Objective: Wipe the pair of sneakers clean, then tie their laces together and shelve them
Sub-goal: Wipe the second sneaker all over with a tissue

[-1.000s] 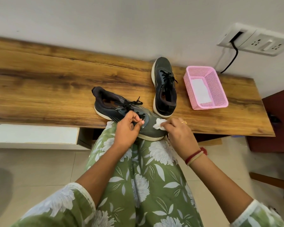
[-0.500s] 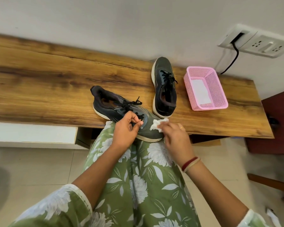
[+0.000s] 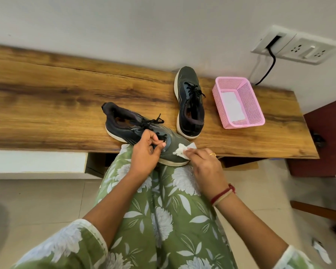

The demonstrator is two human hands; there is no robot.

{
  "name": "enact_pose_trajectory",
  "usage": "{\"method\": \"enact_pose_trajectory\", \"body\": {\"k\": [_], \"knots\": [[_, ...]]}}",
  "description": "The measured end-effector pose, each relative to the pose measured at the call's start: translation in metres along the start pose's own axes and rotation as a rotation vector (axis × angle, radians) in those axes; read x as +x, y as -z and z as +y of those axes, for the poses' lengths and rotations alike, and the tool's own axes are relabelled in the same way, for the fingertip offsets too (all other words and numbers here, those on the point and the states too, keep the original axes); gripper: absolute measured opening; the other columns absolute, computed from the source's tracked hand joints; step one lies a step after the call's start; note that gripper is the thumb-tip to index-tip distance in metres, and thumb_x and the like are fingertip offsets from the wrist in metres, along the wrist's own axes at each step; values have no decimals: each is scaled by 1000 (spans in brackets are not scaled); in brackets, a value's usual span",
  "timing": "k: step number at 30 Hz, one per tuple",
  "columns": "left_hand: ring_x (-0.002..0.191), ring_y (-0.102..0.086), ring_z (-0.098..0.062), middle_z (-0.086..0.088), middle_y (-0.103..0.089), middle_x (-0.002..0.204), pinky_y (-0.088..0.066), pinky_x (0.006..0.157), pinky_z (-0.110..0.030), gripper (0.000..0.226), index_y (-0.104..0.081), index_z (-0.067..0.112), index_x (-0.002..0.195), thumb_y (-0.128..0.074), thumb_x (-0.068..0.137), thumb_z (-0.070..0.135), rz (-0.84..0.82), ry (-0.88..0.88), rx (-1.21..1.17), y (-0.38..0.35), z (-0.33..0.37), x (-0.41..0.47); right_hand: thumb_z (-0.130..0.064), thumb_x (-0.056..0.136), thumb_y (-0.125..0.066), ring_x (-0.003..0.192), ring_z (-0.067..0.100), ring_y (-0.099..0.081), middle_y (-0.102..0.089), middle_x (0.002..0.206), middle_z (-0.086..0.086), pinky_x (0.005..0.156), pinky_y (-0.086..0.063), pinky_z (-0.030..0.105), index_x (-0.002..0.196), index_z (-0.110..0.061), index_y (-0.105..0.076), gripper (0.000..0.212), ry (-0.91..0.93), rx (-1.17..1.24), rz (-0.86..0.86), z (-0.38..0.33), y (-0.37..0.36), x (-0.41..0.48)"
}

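Two dark grey sneakers with black laces and white soles lie on a wooden shelf (image 3: pixel 47 105). The near sneaker (image 3: pixel 124 127) lies across the shelf's front edge, its toe over my knee. My left hand (image 3: pixel 145 154) grips that sneaker at the laces near the toe. My right hand (image 3: pixel 204 164) pinches a crumpled white wipe (image 3: pixel 182 150) and presses it on the toe cap. The second sneaker (image 3: pixel 190 101) stands apart behind, toe pointing to the wall.
A pink mesh basket (image 3: pixel 252 105) with white wipes inside sits right of the second sneaker. A wall socket (image 3: pixel 299 45) with a black cable is above it. A white scrap (image 3: pixel 321 251) lies on the tiled floor at the lower right.
My right hand has slid the wipe a little across the toe cap, up and to the left then back. My left hand keeps its hold on the sneaker.
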State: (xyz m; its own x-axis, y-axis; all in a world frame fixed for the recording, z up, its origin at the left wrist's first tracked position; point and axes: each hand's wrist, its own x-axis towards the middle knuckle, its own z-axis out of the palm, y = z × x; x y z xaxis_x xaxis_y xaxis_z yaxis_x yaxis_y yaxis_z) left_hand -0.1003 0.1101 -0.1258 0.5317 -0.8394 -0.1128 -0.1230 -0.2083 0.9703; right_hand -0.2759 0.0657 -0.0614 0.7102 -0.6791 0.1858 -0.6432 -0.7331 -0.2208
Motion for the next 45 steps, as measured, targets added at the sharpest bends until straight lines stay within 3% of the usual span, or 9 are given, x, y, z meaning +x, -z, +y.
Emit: {"method": "enact_pose_trajectory", "body": {"k": [5,11,14,17,26,32,38,42,45], "knots": [[67,-55,-33,4,-54,67,-49,65,-49,30,-44,30,77,-68,86,13,5,17,-24,0,-2,1,-1,76,-61,85,21,-59,-67,96,7,73,-52,28,104,-5,-68,28,190,1,-101,-20,-7,-12],[65,-54,-33,-14,-58,74,-48,62,-52,32,-44,32,74,-66,88,14,1,17,-25,1,-2,2,3,86,-56,92,19,-56,-63,95,0,79,-45,29,106,-12,-69,28,-418,246,68,10,25,43],[64,-52,-32,-20,-56,74,-48,61,-53,29,-45,31,75,-66,87,15,-3,19,-23,0,-1,2,-1,87,-50,97,21,-54,-62,100,1,87,-45,34,104,-14,-68,28,-241,23,-206,-14,14,49],[60,-51,-35,-21,-54,71,-47,58,-52,28,-45,29,76,-67,86,16,13,13,-6,-1,-1,2,-4,76,-51,82,25,-56,-61,83,4,67,-46,35,88,-14,-69,24,55,-182,-299,-37,6,44],[52,-37,-27,-10,-46,62,-39,48,-45,24,-44,26,78,-66,86,22,0,-11,13,0,-5,1,-15,93,-38,109,23,-44,-51,111,2,89,-33,38,115,-22,-59,31,48,-247,-453,-56,9,51],[51,-34,-17,-6,-44,59,-33,48,-36,23,-44,25,79,-66,86,24,-15,9,15,1,-3,0,-15,91,-40,105,20,-45,-52,110,-1,89,-34,37,113,-23,-60,31,16,-280,-437,-50,12,53],[66,-54,-36,-18,-56,73,-50,64,-53,23,-45,26,78,-66,86,21,-12,33,-5,1,0,1,-14,92,-43,104,19,-44,-49,110,-1,88,-35,34,117,-23,-57,30,-49,-328,-434,-37,23,53],[59,-48,-35,-18,-53,69,-46,58,-52,22,-45,26,78,-66,83,26,-17,15,-28,2,-1,0,-12,89,-40,97,20,-46,-51,105,2,80,-39,34,109,-16,-61,30,168,-304,-495,-62,17,41],[56,-43,-29,-16,-51,67,-44,55,-47,27,-44,29,76,-66,86,18,-9,23,-3,1,1,1,-13,91,-46,100,19,-46,-49,109,1,83,-38,33,117,-20,-56,28,46,-344,-442,-35,22,54]]}}
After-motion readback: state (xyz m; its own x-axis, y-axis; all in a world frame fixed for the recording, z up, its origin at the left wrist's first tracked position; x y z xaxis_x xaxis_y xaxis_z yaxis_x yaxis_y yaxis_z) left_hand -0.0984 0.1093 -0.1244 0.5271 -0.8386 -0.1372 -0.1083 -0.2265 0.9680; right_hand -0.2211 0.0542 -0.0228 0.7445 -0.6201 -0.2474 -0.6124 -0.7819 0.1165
